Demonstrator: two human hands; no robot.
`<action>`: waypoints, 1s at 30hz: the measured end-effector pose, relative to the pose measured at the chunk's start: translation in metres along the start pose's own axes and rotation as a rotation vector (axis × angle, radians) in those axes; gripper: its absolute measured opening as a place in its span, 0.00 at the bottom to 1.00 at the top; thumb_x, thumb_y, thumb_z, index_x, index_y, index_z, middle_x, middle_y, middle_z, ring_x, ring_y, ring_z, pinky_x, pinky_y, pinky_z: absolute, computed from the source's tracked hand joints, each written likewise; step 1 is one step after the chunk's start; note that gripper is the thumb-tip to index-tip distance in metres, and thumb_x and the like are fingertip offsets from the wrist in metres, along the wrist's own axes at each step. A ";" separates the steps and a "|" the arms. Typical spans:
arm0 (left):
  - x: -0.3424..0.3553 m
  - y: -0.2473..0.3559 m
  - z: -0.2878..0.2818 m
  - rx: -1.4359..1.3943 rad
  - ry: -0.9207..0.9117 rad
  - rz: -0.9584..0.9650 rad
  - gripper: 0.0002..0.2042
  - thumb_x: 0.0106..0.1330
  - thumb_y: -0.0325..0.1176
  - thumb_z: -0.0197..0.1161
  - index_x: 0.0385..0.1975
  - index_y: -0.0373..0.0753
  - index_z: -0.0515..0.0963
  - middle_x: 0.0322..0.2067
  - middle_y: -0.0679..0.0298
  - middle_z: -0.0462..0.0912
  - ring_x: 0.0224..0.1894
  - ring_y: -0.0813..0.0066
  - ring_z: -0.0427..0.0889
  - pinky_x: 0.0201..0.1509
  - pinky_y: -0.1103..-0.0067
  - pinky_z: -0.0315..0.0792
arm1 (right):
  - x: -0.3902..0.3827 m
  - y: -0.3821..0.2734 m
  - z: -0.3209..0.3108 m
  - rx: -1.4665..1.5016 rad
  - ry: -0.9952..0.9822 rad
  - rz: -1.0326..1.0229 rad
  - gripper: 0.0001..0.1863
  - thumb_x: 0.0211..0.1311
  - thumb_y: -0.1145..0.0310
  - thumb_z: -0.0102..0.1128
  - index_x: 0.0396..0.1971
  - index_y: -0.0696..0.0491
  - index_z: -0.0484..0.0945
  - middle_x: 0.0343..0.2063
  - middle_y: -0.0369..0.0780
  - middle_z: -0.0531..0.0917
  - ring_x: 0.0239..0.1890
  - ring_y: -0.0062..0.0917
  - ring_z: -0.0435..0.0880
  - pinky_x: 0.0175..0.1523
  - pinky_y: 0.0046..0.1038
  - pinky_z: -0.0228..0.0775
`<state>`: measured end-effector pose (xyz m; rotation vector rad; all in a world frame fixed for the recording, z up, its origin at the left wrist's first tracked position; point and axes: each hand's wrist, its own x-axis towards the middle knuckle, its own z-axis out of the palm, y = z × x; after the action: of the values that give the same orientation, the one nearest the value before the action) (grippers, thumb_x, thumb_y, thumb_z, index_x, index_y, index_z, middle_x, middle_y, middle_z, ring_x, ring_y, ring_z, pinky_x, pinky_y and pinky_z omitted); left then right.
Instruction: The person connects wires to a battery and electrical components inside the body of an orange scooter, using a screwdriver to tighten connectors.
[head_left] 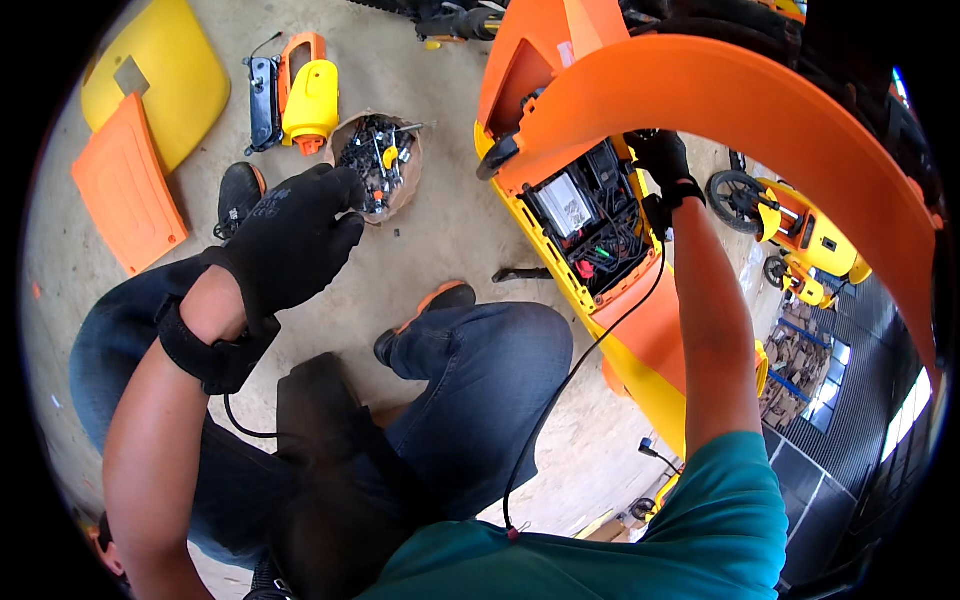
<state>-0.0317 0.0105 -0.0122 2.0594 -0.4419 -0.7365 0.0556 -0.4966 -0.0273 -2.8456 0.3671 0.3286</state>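
The left hand point(300, 235), half-curled, is by one heap of small parts point(376, 165) on the floor point(445, 245), with two loose panels point(128, 190) farther left, and the right hand point(662, 160) is at the side of one open compartment point(553, 247) in one orange-and-yellow vehicle point(645, 322), though I cannot tell whether either holds anything.

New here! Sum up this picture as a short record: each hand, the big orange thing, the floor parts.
Left hand: black-gloved, beside a brown container of small parts; grip unclear
Right hand: black-gloved, at the open compartment's right edge; grip hidden
Big orange thing: orange-and-yellow vehicle body; compartment holds silver box, black cables
Floor, upper left: orange panel overlapping yellow panel
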 end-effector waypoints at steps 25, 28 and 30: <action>-0.009 0.025 0.016 0.109 -0.013 0.219 0.24 0.66 0.36 0.63 0.60 0.39 0.69 0.40 0.54 0.81 0.39 0.64 0.81 0.45 0.69 0.75 | -0.167 -0.171 -0.007 0.631 -0.706 -0.204 0.16 0.61 0.71 0.67 0.47 0.58 0.77 0.41 0.37 0.81 0.38 0.15 0.79 0.42 0.23 0.75; -0.003 0.030 0.009 -0.017 -0.103 0.208 0.17 0.68 0.34 0.62 0.55 0.38 0.73 0.30 0.63 0.78 0.32 0.78 0.76 0.38 0.77 0.72 | -0.170 -0.222 0.020 0.845 -0.658 -0.365 0.13 0.62 0.68 0.66 0.41 0.59 0.78 0.30 0.36 0.83 0.29 0.17 0.82 0.34 0.21 0.74; 0.000 0.028 0.002 -0.005 -0.052 0.214 0.10 0.70 0.31 0.59 0.48 0.37 0.75 0.28 0.66 0.76 0.30 0.79 0.74 0.36 0.79 0.70 | -0.160 -0.242 0.022 0.932 -0.638 -0.369 0.15 0.64 0.68 0.64 0.47 0.59 0.77 0.34 0.37 0.84 0.32 0.18 0.84 0.39 0.21 0.76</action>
<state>-0.0341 -0.0067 0.0100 1.9547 -0.6770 -0.6619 -0.0329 -0.2291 0.0456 -1.7264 -0.1255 0.7213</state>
